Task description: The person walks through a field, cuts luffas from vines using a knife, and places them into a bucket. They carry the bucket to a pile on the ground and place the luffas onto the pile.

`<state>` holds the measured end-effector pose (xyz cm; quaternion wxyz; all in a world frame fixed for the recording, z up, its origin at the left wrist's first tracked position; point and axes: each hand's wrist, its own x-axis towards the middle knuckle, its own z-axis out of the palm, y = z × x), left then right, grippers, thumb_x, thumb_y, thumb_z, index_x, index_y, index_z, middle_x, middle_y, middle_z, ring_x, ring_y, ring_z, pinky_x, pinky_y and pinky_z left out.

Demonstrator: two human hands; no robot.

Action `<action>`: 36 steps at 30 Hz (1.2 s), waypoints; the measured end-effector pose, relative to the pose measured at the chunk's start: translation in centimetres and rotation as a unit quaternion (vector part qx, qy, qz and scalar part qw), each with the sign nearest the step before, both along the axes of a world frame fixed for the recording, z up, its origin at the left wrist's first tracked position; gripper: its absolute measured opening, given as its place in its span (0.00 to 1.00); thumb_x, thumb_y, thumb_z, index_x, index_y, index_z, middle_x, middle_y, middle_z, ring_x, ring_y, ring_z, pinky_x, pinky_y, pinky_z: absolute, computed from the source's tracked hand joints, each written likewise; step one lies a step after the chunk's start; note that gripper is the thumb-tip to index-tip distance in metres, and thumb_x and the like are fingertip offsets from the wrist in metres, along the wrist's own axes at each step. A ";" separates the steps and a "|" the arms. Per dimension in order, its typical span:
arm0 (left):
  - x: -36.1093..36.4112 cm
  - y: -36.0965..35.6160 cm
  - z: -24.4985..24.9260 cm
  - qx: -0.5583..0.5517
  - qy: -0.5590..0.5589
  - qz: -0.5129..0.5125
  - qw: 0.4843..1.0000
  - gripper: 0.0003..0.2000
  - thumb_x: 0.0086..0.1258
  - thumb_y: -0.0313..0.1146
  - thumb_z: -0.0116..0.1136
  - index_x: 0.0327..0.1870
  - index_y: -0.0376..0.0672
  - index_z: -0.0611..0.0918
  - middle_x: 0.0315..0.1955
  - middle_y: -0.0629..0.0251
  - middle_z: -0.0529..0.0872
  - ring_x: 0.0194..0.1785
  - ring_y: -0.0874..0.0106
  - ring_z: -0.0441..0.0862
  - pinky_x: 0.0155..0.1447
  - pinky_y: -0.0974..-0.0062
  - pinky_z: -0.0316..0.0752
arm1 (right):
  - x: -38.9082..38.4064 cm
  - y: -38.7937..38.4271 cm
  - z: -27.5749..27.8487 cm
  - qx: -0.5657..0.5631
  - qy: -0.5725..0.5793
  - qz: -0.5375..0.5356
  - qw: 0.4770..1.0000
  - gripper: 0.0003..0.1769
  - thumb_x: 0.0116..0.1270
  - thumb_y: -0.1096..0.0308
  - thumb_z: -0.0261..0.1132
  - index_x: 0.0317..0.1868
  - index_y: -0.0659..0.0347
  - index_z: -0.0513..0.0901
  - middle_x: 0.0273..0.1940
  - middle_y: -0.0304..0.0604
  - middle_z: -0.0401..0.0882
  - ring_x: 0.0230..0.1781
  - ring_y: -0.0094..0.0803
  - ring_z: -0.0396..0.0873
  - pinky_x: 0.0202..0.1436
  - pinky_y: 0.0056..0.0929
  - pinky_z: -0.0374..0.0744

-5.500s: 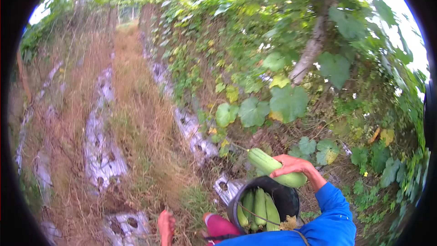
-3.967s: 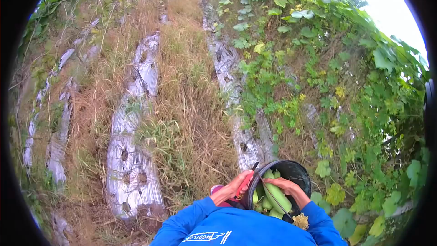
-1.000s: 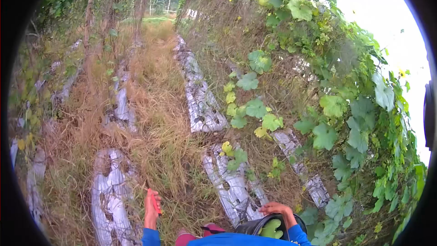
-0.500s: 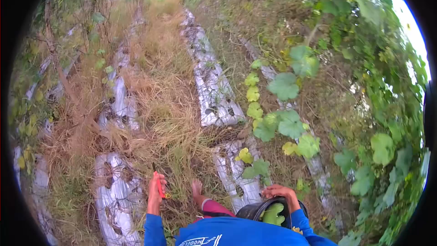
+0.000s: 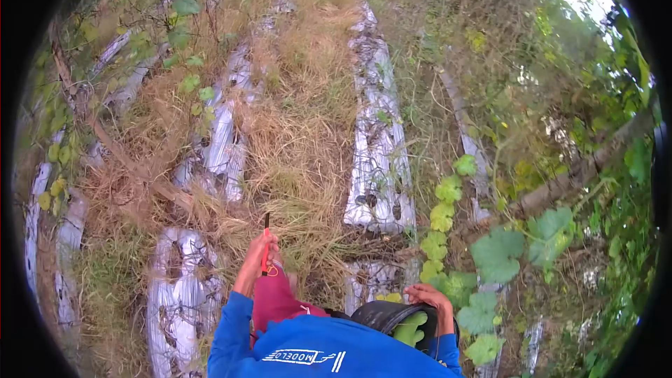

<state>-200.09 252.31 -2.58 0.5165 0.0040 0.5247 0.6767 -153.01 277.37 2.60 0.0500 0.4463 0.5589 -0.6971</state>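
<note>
My left hand (image 5: 260, 248) is closed around a small knife (image 5: 265, 255) with a red-orange handle, its dark blade pointing up and a thin yellow loop at its lower end. My right hand (image 5: 427, 296) is beside the rim of a black bucket (image 5: 371, 313), fingers loosely curved and apart, with nothing visible in them. The right forearm crosses the bucket's right side, which hangs against my body. Inside the bucket lies something pale green (image 5: 409, 329), perhaps a gourd or a leaf; the rest of the contents is hidden.
Strips of silvery plastic mulch (image 5: 378, 168) run along the ground with dry grass (image 5: 301, 133) between them. A leafy vine (image 5: 497, 255) hangs at the right near a slanting wooden pole (image 5: 581, 178). Another pole (image 5: 112, 147) leans at the left.
The view has shifted, so the rows appear farther right. My leg in maroon trousers has come up beneath my left hand. The knife stays in my left hand and the bucket at my right arm.
</note>
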 end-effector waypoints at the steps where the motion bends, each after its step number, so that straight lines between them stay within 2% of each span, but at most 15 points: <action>1: -2.1 1.1 -0.6 0.011 0.005 0.000 1.000 0.09 0.69 0.39 0.51 0.40 0.44 0.76 0.22 0.71 0.78 0.14 0.84 0.67 0.15 0.85 0.59 | -2.1 1.3 0.5 0.003 -0.037 0.021 0.999 0.20 0.68 0.52 0.65 0.47 0.61 0.82 0.31 0.32 0.78 0.31 0.18 0.75 0.37 0.16 0.72; 6: -14.3 5.9 -5.8 0.023 0.012 0.040 0.999 0.10 0.68 0.40 0.52 0.41 0.45 0.76 0.22 0.72 0.77 0.14 0.83 0.66 0.15 0.84 0.59 | -10.9 10.3 -2.1 0.008 -0.130 0.033 0.991 0.22 0.65 0.53 0.67 0.48 0.64 0.83 0.34 0.34 0.81 0.35 0.21 0.77 0.37 0.17 0.73; 11: -26.5 13.0 -11.5 -0.073 -0.060 0.155 0.983 0.10 0.64 0.43 0.54 0.37 0.47 0.76 0.20 0.72 0.76 0.14 0.81 0.66 0.15 0.82 0.60 | -17.5 19.0 -2.0 -0.026 -0.030 -0.003 0.999 0.22 0.65 0.53 0.66 0.49 0.63 0.83 0.35 0.35 0.82 0.36 0.22 0.78 0.40 0.18 0.74; 12: -28.7 15.3 -10.7 -0.071 -0.062 0.154 0.984 0.10 0.64 0.43 0.54 0.37 0.47 0.76 0.20 0.72 0.76 0.14 0.81 0.66 0.15 0.82 0.60 | -19.9 20.4 0.1 -0.057 0.022 -0.030 0.998 0.21 0.67 0.53 0.66 0.49 0.61 0.83 0.34 0.35 0.81 0.36 0.23 0.78 0.41 0.20 0.75; 13: -30.8 18.0 -10.0 -0.060 -0.060 0.142 0.986 0.09 0.63 0.42 0.55 0.36 0.47 0.75 0.20 0.72 0.76 0.14 0.81 0.66 0.15 0.82 0.60 | -22.9 21.3 1.3 -0.037 -0.083 -0.038 0.995 0.20 0.66 0.53 0.66 0.49 0.61 0.83 0.33 0.36 0.81 0.33 0.23 0.79 0.40 0.19 0.75; 17: -36.9 28.0 -5.0 -0.043 -0.015 0.053 0.998 0.10 0.64 0.43 0.56 0.36 0.48 0.75 0.20 0.72 0.76 0.15 0.82 0.66 0.16 0.83 0.59 | -30.0 26.3 3.0 0.052 -0.148 -0.034 0.987 0.18 0.66 0.54 0.65 0.45 0.60 0.84 0.29 0.34 0.81 0.31 0.19 0.77 0.36 0.16 0.73; 18: -38.3 30.3 -3.7 -0.014 0.015 0.029 0.999 0.10 0.65 0.44 0.55 0.37 0.48 0.75 0.21 0.72 0.76 0.16 0.82 0.66 0.16 0.83 0.58 | -33.2 27.1 5.3 0.033 -0.072 -0.033 0.996 0.16 0.65 0.55 0.67 0.43 0.59 0.84 0.28 0.33 0.80 0.30 0.18 0.77 0.35 0.16 0.72; 23: -45.8 39.6 -1.1 0.016 0.081 -0.028 0.996 0.14 0.68 0.48 0.56 0.39 0.47 0.77 0.23 0.72 0.78 0.17 0.83 0.67 0.18 0.84 0.59 | -42.7 36.3 4.6 0.043 -0.155 0.032 0.986 0.20 0.66 0.50 0.65 0.45 0.58 0.85 0.30 0.30 0.80 0.30 0.17 0.76 0.33 0.16 0.69; 24: -47.4 41.1 -1.9 0.016 0.094 -0.027 0.995 0.13 0.69 0.47 0.55 0.40 0.47 0.77 0.23 0.72 0.78 0.16 0.83 0.66 0.18 0.84 0.58 | -43.7 38.8 3.2 0.056 -0.112 0.071 0.990 0.21 0.67 0.50 0.64 0.47 0.59 0.84 0.31 0.31 0.81 0.30 0.18 0.76 0.34 0.16 0.70; 26: -51.2 42.9 -3.5 0.013 0.114 -0.006 0.993 0.13 0.69 0.46 0.54 0.40 0.47 0.77 0.23 0.72 0.78 0.16 0.84 0.65 0.17 0.84 0.57 | -43.3 43.7 -1.8 0.002 -0.053 -0.056 0.997 0.22 0.69 0.51 0.62 0.50 0.62 0.84 0.32 0.32 0.81 0.31 0.19 0.76 0.36 0.16 0.71; 28: -54.7 44.8 -6.1 -0.006 0.089 0.014 0.996 0.12 0.69 0.47 0.54 0.39 0.47 0.77 0.22 0.72 0.78 0.17 0.84 0.66 0.18 0.85 0.57 | -45.3 48.3 -4.9 0.130 0.108 0.038 0.985 0.23 0.69 0.52 0.60 0.51 0.65 0.83 0.32 0.35 0.82 0.31 0.19 0.77 0.37 0.17 0.72; 30: -58.4 46.1 -9.1 -0.018 0.065 0.060 0.996 0.13 0.69 0.48 0.53 0.38 0.48 0.77 0.22 0.72 0.77 0.17 0.84 0.66 0.18 0.84 0.58 | -54.3 51.0 0.0 0.135 0.166 0.080 0.974 0.23 0.67 0.53 0.62 0.49 0.66 0.83 0.30 0.36 0.81 0.29 0.20 0.77 0.37 0.18 0.74; 32: -61.8 49.9 -10.9 -0.020 0.042 0.110 0.993 0.13 0.69 0.48 0.53 0.38 0.48 0.77 0.22 0.72 0.77 0.17 0.83 0.66 0.18 0.84 0.58 | -59.1 57.9 -1.1 0.109 0.037 0.066 0.991 0.23 0.67 0.53 0.62 0.48 0.66 0.83 0.30 0.36 0.81 0.29 0.20 0.77 0.37 0.18 0.74; 34: -64.1 52.2 -13.1 -0.023 -0.133 0.225 0.965 0.13 0.67 0.49 0.54 0.37 0.50 0.76 0.22 0.73 0.76 0.17 0.82 0.65 0.19 0.82 0.59 | -63.2 63.2 -1.3 0.092 -0.030 0.065 0.993 0.23 0.67 0.53 0.62 0.48 0.66 0.83 0.30 0.36 0.81 0.29 0.20 0.77 0.37 0.18 0.74; 36: -67.4 57.7 -10.7 -0.023 -0.094 0.174 0.980 0.12 0.64 0.48 0.55 0.37 0.51 0.75 0.22 0.73 0.76 0.17 0.81 0.65 0.19 0.82 0.59 | -67.6 67.9 -1.3 0.084 -0.048 0.078 0.992 0.23 0.67 0.53 0.62 0.48 0.66 0.83 0.30 0.36 0.81 0.29 0.20 0.77 0.37 0.18 0.74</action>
